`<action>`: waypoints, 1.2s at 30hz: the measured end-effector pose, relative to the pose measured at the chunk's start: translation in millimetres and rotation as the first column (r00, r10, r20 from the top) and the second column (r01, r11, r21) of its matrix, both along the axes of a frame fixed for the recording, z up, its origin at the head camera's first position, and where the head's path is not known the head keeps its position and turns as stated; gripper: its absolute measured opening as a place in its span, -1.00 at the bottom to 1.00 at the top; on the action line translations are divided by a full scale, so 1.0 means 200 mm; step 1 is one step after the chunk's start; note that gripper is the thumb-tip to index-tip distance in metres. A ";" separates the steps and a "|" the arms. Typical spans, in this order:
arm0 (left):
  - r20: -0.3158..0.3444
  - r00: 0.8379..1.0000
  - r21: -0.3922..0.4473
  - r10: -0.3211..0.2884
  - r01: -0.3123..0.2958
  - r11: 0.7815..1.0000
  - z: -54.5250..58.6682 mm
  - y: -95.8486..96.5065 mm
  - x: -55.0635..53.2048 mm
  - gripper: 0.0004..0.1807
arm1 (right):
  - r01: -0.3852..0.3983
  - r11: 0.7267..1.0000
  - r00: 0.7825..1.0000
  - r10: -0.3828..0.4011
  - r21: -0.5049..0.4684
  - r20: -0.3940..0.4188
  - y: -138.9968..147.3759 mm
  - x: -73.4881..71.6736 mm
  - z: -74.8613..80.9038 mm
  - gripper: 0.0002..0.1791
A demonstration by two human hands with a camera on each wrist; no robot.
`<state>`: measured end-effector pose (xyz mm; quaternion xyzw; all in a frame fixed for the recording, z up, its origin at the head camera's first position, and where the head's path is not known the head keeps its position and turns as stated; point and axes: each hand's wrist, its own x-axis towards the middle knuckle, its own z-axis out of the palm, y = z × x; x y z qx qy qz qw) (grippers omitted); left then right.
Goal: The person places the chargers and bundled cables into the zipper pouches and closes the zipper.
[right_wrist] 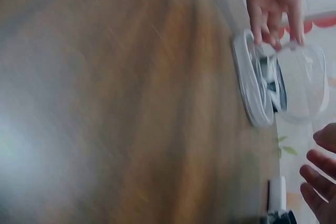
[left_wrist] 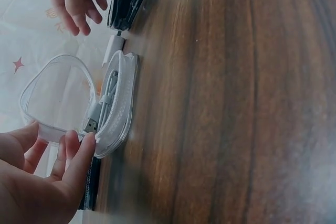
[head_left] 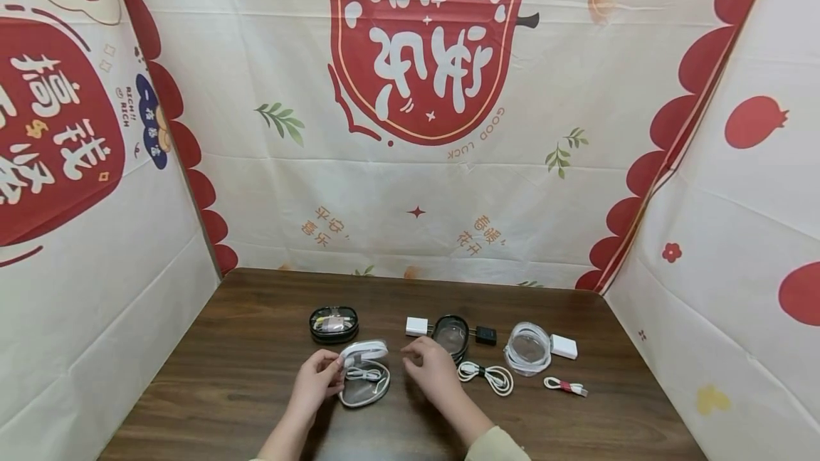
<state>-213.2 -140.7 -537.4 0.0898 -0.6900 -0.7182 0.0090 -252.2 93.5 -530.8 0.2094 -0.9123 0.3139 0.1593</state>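
A clear zip case with white trim (head_left: 364,398) stands unzipped on the brown table, its lid (left_wrist: 58,95) raised. Inside lies a bundled white cable (left_wrist: 109,98) with its USB plug showing. The left hand (head_left: 315,381) pinches the case's edge at the left between thumb and fingers. To the right of the case, the right hand (head_left: 435,372) hovers with fingers loosely bent and nothing in them. In the right wrist view its fingers (right_wrist: 317,179) spread near the raised lid.
Behind the case sits a closed black-trimmed case (head_left: 334,336) with items inside. Rightward are a white charger (head_left: 416,326), a black-rimmed case (head_left: 451,333), a black charger (head_left: 485,336), a coiled cable (head_left: 502,381), a clear case (head_left: 528,351), another white charger (head_left: 564,346) and a red-tied cable (head_left: 565,385).
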 end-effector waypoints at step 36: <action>-0.048 0.999 0.059 0.010 -0.007 0.998 -0.06 0.01 -0.04 -0.72 | 0.172 0.852 0.984 -0.176 0.495 -0.040 0.04 -0.39 -0.08 -0.80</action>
